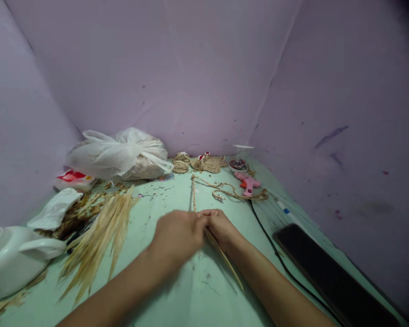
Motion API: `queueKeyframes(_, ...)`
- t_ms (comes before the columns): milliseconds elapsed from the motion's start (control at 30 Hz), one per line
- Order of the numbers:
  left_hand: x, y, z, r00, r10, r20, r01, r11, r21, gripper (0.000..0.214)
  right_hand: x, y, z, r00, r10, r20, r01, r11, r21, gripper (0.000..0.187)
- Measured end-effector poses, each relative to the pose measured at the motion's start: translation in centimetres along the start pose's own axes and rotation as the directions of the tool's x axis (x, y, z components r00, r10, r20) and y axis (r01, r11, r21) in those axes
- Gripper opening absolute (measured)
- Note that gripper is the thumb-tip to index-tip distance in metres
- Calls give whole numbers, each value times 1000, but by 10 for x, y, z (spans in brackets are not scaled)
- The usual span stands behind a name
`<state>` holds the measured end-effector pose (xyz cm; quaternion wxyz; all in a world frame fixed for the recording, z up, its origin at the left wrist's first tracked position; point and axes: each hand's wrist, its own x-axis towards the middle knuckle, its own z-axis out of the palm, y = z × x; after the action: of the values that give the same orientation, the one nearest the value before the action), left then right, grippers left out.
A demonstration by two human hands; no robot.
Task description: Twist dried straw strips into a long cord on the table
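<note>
My left hand and my right hand meet at the middle of the pale green table, fingers pinched together on a braided straw cord. The cord runs away from my hands toward the back and curls right in loops. Loose straw strips trail back from under my right hand toward me. Both hands are closed on the braid.
A pile of dried straw lies at left beside a white jug and crumpled plastic. A white plastic bag sits at the back left. Woven straw pieces, a pink glue gun with black cable, and a dark tray are at right.
</note>
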<state>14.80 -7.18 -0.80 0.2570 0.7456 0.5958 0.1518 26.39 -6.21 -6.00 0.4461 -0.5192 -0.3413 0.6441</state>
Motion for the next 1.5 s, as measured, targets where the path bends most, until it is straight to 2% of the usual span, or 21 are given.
queueKeyframes(33,6,-4,-6,996,-9,-85,6,999,-39,24,0,-1,-1,1000,1,28,-1,1000,3,10)
queueKeyframes(67,13,-8,-10,995,-49,-84,36,988,-150,22,0,-1,-3,999,-1,53,1,1000,5,12)
queueKeyframes(100,19,-13,-12,990,-142,-9,134,949,-284,24,0,-1,-4,997,-2,75,2,1000,1,14)
queueKeyframes(133,25,-18,-11,967,-222,126,253,886,-388,29,0,-2,-5,996,-4,93,5,1000,-4,16)
queueKeyframes(200,33,-26,-3,902,-189,389,387,754,-532,28,1,-2,-6,991,-21,135,25,999,-27,18)
queueKeyframes(267,36,-32,6,864,-87,497,413,686,-599,20,2,-1,-8,981,-48,187,64,994,-85,17)
queueKeyframes(333,37,-35,14,870,-52,491,390,682,-619,17,4,0,-9,972,-95,217,139,971,-194,14)
queueKeyframes(400,37,-37,17,885,-70,460,371,703,-607,15,6,2,-11,965,-162,206,229,905,-359,14)
queueKeyframes(500,39,-37,17,906,-76,416,323,759,-565,13,6,5,-12,934,-311,178,352,705,-615,16)
queueKeyframes(567,40,-34,15,928,-62,367,261,812,-523,12,4,6,-13,904,-389,176,388,579,-717,17)
queueKeyframes(633,39,-30,12,935,-77,346,248,840,-483,13,3,7,-13,896,-409,172,388,536,-750,18)
queueKeyframes(700,38,-25,9,915,-110,389,303,824,-479,8,3,7,-13,911,-376,171,374,573,-729,19)
queueKeyframes(833,36,-21,6,861,-84,501,384,754,-534,9,7,7,-12,949,-266,168,312,733,-604,20)
queueKeyframes(867,36,-21,7,859,-83,505,390,745,-541,7,8,7,-12,954,-251,167,300,750,-590,20)
queueKeyframes(933,36,-22,11,857,-119,502,406,754,-516,10,9,7,-12,955,-247,166,296,729,-617,20)
queueKeyframes(1000,36,-23,15,866,-183,466,405,803,-438,15,7,6,-11,950,-276,148,296,635,-714,19)
queueKeyframes(1067,37,-24,21,901,-228,369,354,877,-324,16,1,5,-9,938,-328,113,268,479,-836,19)
queueKeyframes(1167,40,-30,31,970,-166,175,196,966,-171,11,-11,1,-4,909,-413,59,163,221,-962,19)
queueKeyframes(1267,43,-39,39,985,-89,148,111,982,-152,10,-21,-3,1,902,-426,68,92,37,-995,18)
queueKeyframes(1367,44,-42,45,979,-92,185,138,957,-254,11,-29,-7,7,900,-425,92,82,-42,-996,20)
queueKeyframes(1500,40,-33,43,964,-181,195,248,877,-411,13,-37,-6,15,914,-397,78,61,-55,-997,20)
